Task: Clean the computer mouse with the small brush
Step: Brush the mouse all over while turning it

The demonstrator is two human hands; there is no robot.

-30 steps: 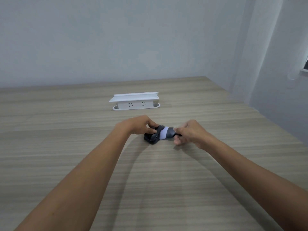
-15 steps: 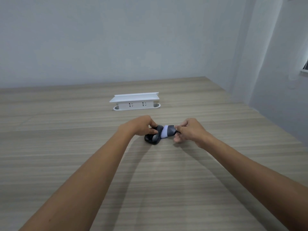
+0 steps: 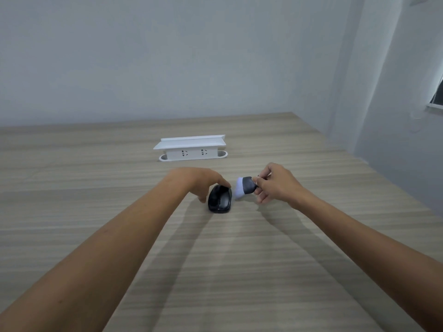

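Note:
A black computer mouse (image 3: 219, 199) lies flat on the wooden table (image 3: 215, 271), near its middle. My left hand (image 3: 200, 182) is at the mouse's far left side, a fingertip touching its far end and the thumb down beside it. My right hand (image 3: 275, 183) pinches a small brush (image 3: 245, 188) with a dark grey ferrule and white bristles. The bristles point left and hang just right of the mouse, a small gap apart from it.
A white power strip with a flat lid (image 3: 191, 148) stands on the table behind the mouse. The table's right edge runs diagonally toward the grey wall and a window corner (image 3: 437, 97).
The brush has come off the mouse and moved right with my right hand. The mouse now lies flat on the table, and my left hand's grip on it has loosened.

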